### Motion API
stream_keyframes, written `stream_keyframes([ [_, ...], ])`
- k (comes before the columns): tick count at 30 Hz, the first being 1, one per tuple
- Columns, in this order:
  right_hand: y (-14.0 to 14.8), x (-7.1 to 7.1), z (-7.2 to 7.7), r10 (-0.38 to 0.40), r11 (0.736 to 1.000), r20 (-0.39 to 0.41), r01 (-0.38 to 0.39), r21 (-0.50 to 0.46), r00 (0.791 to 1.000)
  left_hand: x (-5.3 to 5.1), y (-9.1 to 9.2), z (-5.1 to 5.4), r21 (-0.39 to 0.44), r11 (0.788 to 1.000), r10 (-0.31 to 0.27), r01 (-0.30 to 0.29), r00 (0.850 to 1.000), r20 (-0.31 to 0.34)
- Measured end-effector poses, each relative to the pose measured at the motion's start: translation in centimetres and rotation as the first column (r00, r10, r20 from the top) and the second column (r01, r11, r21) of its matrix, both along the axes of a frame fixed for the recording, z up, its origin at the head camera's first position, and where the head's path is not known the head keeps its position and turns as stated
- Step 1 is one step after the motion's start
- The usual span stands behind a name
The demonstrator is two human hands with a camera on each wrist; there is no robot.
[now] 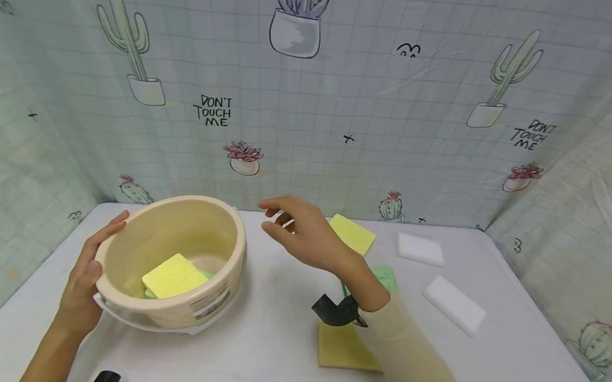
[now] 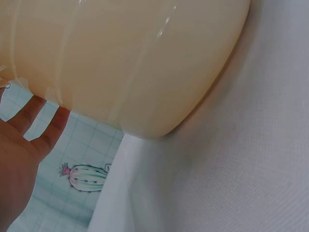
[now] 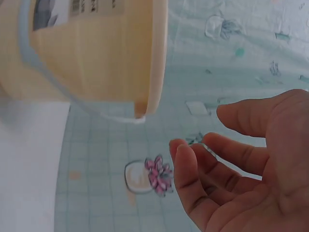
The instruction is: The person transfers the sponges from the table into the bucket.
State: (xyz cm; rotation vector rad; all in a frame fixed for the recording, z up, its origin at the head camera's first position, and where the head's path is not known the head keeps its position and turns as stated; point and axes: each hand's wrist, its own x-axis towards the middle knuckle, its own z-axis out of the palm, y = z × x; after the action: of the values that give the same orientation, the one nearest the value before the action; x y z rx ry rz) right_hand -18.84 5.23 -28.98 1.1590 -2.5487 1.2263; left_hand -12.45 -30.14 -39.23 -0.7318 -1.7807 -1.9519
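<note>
Left grip [image 1: 81, 286] holds the rim of the cream bucket [image 1: 173, 228], which stands to its right on the white surface [image 1: 280, 315]. Yellow sponge [image 1: 175, 276] lies inside the bucket. Right grip [image 1: 304, 233] spread, thumb apart from bent fingers, near the bucket; white block [image 1: 455, 304] to its right.

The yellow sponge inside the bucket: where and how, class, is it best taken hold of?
The yellow sponge is probably best pinched by two opposite edges, thumb against fingers, coming straight down from above. The bucket walls it in all round but is open at the top, and the sponge lies broad face up on a green sponge. The right hand holds nothing.
</note>
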Motion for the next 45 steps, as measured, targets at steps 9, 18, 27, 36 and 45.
stream_keyframes([
  [9,3.6,-1.1,-2.1,-0.12,0.992,0.012,0.12,-0.04,0.993,0.2,0.0,0.2,-0.003,1.0,0.014,-0.014,1.0,0.02],
  [18,7.0,-2.2,-5.1,-0.238,0.968,0.09,0.243,-0.062,0.967,0.1,0.2,0.2,-0.023,0.999,0.03,-0.029,0.999,0.036],
  [27,9.5,-3.9,-7.7,-0.338,0.94,0.105,0.342,-0.019,0.935,0.2,0.3,0.3,-0.012,0.999,0.033,-0.032,0.999,0.037],
  [36,11.6,-5.1,-9.1,-0.43,0.902,0.199,0.429,0.046,0.881,0.1,0.0,0.0,0.011,1.0,-0.017,0.017,1.0,0.002],
  [45,13.5,-5.9,-10.8,-0.439,0.895,0.261,0.443,0.047,0.859,0.0,0.0,0.0,0.016,1.0,-0.025,0.025,1.0,-0.006],
])
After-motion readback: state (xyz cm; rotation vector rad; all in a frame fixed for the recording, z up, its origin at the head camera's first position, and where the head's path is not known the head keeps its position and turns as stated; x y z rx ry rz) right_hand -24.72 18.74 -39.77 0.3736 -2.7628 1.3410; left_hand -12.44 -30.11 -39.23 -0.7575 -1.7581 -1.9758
